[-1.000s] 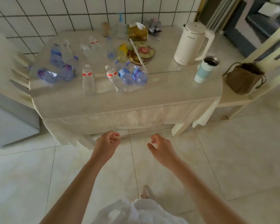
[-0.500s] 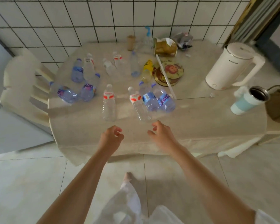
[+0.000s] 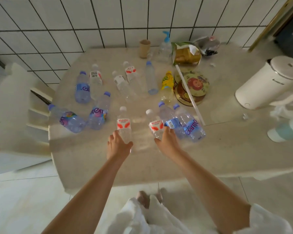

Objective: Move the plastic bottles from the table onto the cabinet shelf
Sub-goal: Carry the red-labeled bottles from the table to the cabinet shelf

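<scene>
Several empty plastic bottles lie and stand on the beige table [image 3: 227,149]. My left hand [image 3: 118,146] closes around the lower part of a clear bottle with a red-and-white label [image 3: 123,124]. My right hand [image 3: 166,141] closes around the base of a second red-labelled bottle [image 3: 155,124]. Right beside it lie two blue-labelled bottles [image 3: 191,127]. Two purple-labelled bottles [image 3: 96,114] lie at the table's left. More bottles stand farther back, including a yellow-labelled one [image 3: 167,81]. No cabinet shelf is in view.
A white kettle [image 3: 269,81] and a pale blue cup [image 3: 284,130] stand at the right. Round coasters with a white stick [image 3: 191,86], a snack bag [image 3: 186,54], a paper cup [image 3: 144,48] and a spray bottle sit at the back. A white chair [image 3: 15,107] is left.
I have stepped closer to the table. Both hands moved forward from the near edge and closed on the two red-labelled bottles.
</scene>
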`<act>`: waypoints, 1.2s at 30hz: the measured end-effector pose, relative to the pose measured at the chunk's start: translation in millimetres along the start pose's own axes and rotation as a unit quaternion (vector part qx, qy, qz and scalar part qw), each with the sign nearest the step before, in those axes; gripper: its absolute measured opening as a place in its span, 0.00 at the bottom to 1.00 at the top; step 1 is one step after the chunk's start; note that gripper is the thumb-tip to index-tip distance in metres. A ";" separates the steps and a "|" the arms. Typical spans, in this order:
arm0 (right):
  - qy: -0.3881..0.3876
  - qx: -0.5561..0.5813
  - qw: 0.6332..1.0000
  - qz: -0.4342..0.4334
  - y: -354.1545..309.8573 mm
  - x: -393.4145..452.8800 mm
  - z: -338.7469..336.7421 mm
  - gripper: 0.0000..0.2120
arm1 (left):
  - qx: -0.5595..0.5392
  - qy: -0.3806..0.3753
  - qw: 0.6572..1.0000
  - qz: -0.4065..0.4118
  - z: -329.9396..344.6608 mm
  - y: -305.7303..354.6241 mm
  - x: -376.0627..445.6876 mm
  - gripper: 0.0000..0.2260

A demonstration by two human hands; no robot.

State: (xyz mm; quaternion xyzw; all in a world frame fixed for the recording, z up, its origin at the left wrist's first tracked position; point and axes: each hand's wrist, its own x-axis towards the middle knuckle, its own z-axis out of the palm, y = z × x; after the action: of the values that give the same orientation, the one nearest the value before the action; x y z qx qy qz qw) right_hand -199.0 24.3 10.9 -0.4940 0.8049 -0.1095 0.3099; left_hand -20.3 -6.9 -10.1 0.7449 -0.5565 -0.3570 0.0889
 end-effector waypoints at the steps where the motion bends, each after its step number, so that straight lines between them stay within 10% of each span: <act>1: -0.003 -0.009 1.000 0.004 -2.3 6.6 3.4 0.34 | -0.005 -0.001 1.000 -0.006 1.6 2.2 5.8 0.32; 12: -0.035 -0.342 0.939 -0.007 -6.9 50.7 27.4 0.30 | -0.048 0.004 0.995 -0.085 22.3 14.0 51.0 0.32; 36: -0.078 0.028 0.995 0.050 3.9 64.6 21.2 0.27 | -0.077 0.024 0.988 -0.131 23.6 19.8 60.9 0.30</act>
State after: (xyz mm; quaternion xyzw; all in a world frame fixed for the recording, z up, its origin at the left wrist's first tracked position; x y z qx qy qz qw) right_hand -209.6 -26.9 -32.8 -0.4512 0.7986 -0.0780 0.3905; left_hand -42.7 -62.2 -43.2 0.8108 -0.4228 -0.3891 0.1117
